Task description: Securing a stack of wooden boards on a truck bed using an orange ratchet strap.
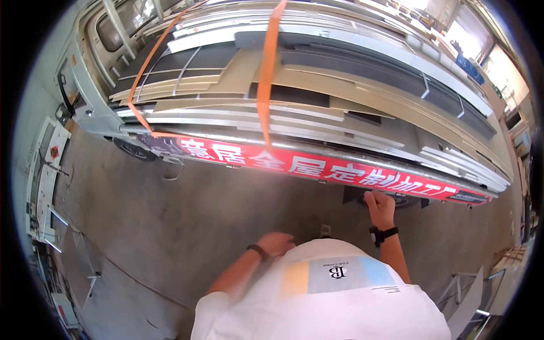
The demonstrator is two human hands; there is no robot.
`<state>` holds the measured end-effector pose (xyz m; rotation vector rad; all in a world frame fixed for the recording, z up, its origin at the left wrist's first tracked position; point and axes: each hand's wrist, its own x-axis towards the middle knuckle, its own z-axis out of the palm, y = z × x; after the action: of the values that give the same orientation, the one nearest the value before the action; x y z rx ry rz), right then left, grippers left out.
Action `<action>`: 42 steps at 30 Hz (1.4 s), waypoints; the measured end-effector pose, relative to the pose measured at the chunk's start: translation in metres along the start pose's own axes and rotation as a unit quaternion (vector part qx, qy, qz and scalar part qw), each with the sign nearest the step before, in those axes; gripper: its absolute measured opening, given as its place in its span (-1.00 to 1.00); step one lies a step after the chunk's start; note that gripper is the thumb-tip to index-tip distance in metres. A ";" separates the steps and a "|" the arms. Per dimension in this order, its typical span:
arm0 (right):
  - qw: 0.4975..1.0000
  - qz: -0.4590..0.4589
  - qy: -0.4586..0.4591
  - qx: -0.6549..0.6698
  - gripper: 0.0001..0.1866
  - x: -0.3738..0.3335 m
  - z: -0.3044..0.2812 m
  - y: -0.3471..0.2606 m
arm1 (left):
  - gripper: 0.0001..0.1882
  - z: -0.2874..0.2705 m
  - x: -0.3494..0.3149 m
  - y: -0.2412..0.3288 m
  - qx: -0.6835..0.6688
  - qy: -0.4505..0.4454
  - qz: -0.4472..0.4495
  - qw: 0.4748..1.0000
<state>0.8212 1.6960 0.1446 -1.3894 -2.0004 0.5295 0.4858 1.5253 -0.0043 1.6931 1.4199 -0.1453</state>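
In front of me stands a light-coloured flatbed truck (pixel 93 122), its bed loaded with stacked boards (pixel 317 85) in white, beige and dark grey. Two orange straps (pixel 264 93) run over the load and down to the side rail. A red banner (pixel 272 161) with white lettering covers the side of the bed. My right hand (pixel 381 208) is closed, raised just below the banner's lower edge as I see it; its inside is hidden. My left hand (pixel 275 243) is at my waist, its fingers blurred by motion. I cannot tell whether either hand touches anything.
Concrete floor (pixel 153 226) lies between me and the truck. Its front wheel (pixel 135 149) shows at left. White panels (pixel 51 147) and metal frames stand along the left wall. At lower right are a leaning grey panel (pixel 467 300) and metal frame pieces.
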 end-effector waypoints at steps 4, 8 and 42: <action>0.997 -0.022 0.062 -0.034 -0.75 0.003 -0.030 0.017 | -0.49 -0.001 0.031 0.052 -0.131 0.078 0.048 0.987; 0.991 -0.033 0.120 -0.041 -0.80 0.010 -0.074 0.064 | -0.46 0.010 0.061 0.111 -0.231 0.080 0.063 0.968; 0.924 -0.170 0.295 -0.174 -0.71 0.148 -0.129 0.184 | -0.60 -0.020 0.140 0.186 -0.043 0.394 0.013 0.918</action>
<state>1.0001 1.8964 0.1587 -1.1649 -1.8046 -0.3855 0.6796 1.6521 0.0256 1.7716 1.9312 0.6816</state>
